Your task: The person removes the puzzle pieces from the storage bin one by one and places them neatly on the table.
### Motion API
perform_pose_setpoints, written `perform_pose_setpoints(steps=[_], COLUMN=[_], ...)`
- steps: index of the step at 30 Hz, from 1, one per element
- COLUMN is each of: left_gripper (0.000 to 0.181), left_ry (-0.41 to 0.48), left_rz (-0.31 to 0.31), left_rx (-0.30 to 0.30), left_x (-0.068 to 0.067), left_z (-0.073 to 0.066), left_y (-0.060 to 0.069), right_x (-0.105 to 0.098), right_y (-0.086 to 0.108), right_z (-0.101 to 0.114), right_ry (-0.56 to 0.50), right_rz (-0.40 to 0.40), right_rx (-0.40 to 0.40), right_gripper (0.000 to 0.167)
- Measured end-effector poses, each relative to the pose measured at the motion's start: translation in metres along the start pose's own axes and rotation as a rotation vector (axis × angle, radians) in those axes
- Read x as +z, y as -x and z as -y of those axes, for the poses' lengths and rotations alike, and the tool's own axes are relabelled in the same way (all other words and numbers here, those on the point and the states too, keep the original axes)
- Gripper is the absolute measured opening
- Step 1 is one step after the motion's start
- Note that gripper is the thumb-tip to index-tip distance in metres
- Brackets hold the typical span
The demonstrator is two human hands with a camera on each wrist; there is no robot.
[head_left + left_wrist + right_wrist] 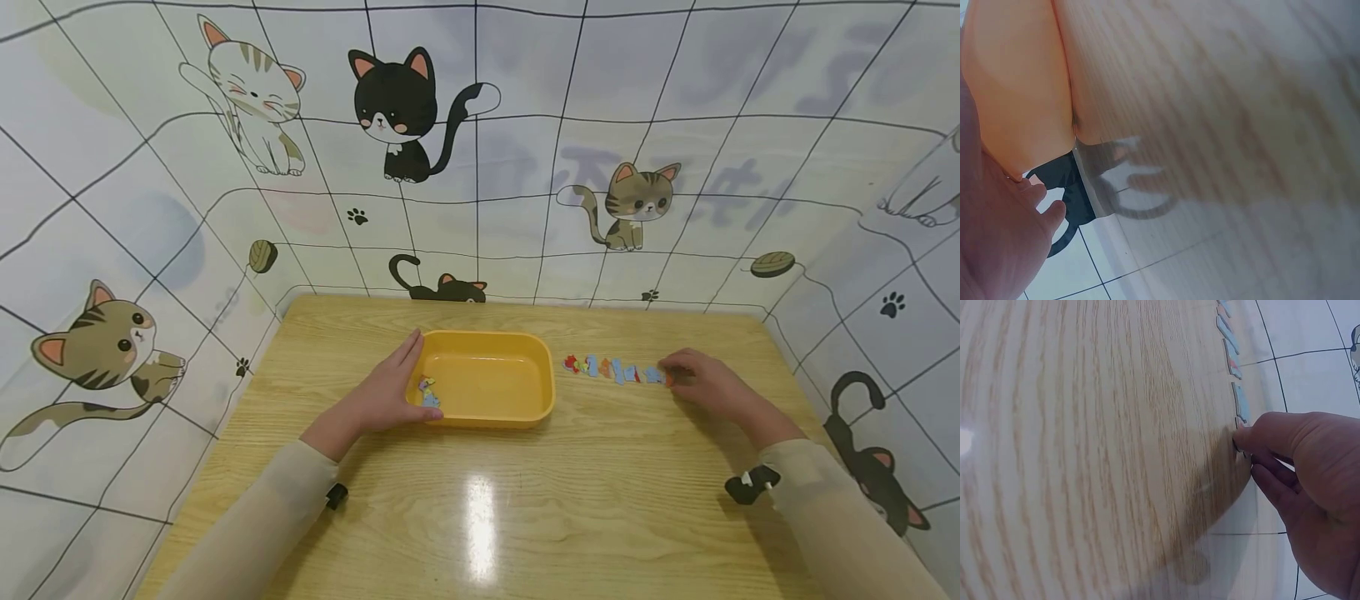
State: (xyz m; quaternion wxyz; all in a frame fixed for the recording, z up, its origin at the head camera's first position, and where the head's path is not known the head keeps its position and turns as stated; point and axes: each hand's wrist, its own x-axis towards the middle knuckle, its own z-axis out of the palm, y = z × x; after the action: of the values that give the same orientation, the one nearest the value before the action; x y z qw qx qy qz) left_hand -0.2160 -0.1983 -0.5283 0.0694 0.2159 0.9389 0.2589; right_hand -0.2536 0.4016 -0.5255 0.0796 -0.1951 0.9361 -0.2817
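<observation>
A shallow yellow plastic tray [487, 421] stands on the table, with a few small colourful puzzle pieces [429, 392] in its left end. My left hand [382, 392] holds the tray's left end, thumb at the near rim and fingers along the far corner. In the left wrist view the tray's orange-looking side [1019, 81] fills the upper left. Right of the tray, several flat puzzle pieces [617, 371] lie in a row on the table. At the row's right end, my right hand [705, 383] pinches a small reddish puzzle piece [1239, 422], mostly hidden by the fingers.
The light wooden table [600, 500] reflects a bright glare near its front middle. Behind it and on both sides hangs a white gridded cloth [517, 158] printed with cats. Each sleeved forearm has a small black device [752, 485] at the wrist.
</observation>
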Motion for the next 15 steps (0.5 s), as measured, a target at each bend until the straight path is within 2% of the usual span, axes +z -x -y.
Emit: perform_pose_setpoints(steps=[9, 15], left_gripper=[0.145, 0.145], left_ry=[-0.002, -0.003], left_rz=[0.0, 0.002], left_rx=[0.004, 0.006], left_x=[0.0005, 0.0005], left_z=[0.001, 0.0013], left_y=[0.0002, -0.0002], right_x=[0.001, 0.0041], right_y=[0.0002, -0.0002], right_z=[0.0005, 0.0015], right_ry=[-0.042, -0.084], right_rz=[-0.004, -0.043], right_rx=[0.028, 0.059], right_gripper=[0.05, 0.053])
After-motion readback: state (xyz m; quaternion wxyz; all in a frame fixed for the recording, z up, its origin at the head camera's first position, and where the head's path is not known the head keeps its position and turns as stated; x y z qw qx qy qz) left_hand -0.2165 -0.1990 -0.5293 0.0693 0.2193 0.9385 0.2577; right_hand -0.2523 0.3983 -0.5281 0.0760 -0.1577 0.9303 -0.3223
